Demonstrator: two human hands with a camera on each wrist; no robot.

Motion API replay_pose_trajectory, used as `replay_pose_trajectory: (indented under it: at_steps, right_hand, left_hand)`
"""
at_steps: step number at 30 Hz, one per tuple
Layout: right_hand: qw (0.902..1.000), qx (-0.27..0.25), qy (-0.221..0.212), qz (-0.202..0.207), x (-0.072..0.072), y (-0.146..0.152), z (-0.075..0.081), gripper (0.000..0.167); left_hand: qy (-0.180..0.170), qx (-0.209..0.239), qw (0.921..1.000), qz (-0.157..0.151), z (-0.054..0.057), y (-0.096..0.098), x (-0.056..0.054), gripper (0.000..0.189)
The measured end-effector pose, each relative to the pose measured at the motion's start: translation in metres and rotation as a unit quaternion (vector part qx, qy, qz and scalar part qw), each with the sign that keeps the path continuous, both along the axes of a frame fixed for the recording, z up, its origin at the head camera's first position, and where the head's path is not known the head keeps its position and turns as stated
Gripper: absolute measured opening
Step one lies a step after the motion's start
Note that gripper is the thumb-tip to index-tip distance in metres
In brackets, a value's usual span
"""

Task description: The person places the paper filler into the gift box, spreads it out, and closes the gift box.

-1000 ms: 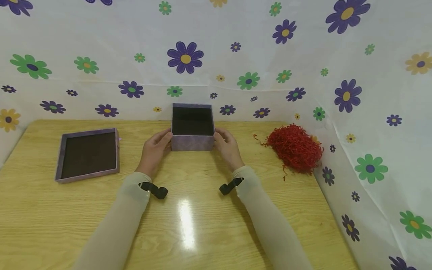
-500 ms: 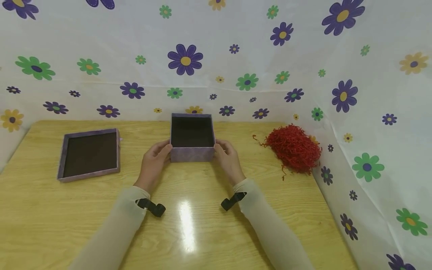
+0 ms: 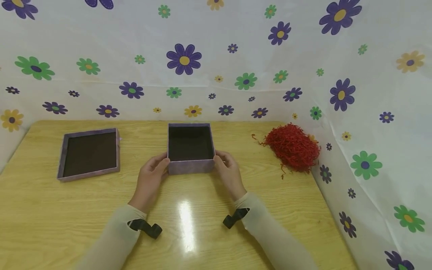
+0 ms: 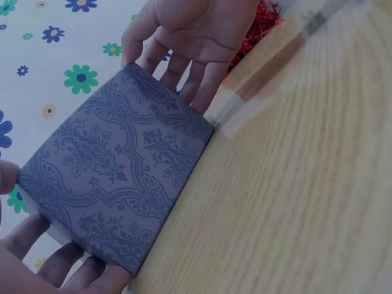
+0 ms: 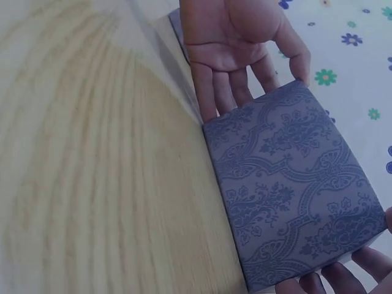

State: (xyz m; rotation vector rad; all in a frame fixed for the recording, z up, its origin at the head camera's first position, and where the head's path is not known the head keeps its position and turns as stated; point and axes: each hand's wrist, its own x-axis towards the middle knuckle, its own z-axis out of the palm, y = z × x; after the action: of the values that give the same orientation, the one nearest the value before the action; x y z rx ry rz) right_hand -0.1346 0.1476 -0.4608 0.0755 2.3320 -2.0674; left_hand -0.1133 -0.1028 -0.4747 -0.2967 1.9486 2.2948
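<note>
A purple patterned box (image 3: 191,167) with an open top and a dark inside stands between both hands in the head view. My left hand (image 3: 150,182) holds its left side, thumb at the near left corner and fingers along the side. My right hand (image 3: 231,174) holds the right side the same way. In the left wrist view the scrolled floral front of the box (image 4: 116,165) shows, its lower edge along the wooden table. The right wrist view shows the same box front (image 5: 294,184) between the two hands. Nothing lies inside the box.
A matching shallow purple lid (image 3: 118,150), dark side up, lies on the wooden table (image 3: 101,210) at the left. A heap of red shredded paper (image 3: 293,148) lies at the back right. A white flowered cloth (image 3: 209,37) rises behind the table and along its right side.
Both hands have drawn the box toward the person, away from the back cloth. The grip on its sides is the same. The lid and the red shredded paper have stayed put.
</note>
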Motion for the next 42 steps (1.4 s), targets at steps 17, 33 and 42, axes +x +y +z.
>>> replay_pose_trajectory:
  at_steps: [17, 33, 42]
  right_hand:
    - [0.9989, -0.038, 0.012, 0.022, 0.025, -0.001, -0.007, 0.034]
    - [0.9978, -0.041, -0.021, 0.048, 0.031, 0.008, -0.009, 0.042]
    - [0.9896, -0.053, -0.032, 0.13, 0.016, 0.034, -0.005, 0.044]
  left_hand:
    - [-0.005, 0.004, 1.0, 0.0, 0.001, -0.002, 0.025, 0.05]
    - [0.004, -0.016, 0.9993, -0.032, 0.002, -0.008, 0.032, 0.056]
    - [0.008, -0.016, 0.9975, -0.069, 0.002, -0.017, 0.024, 0.062]
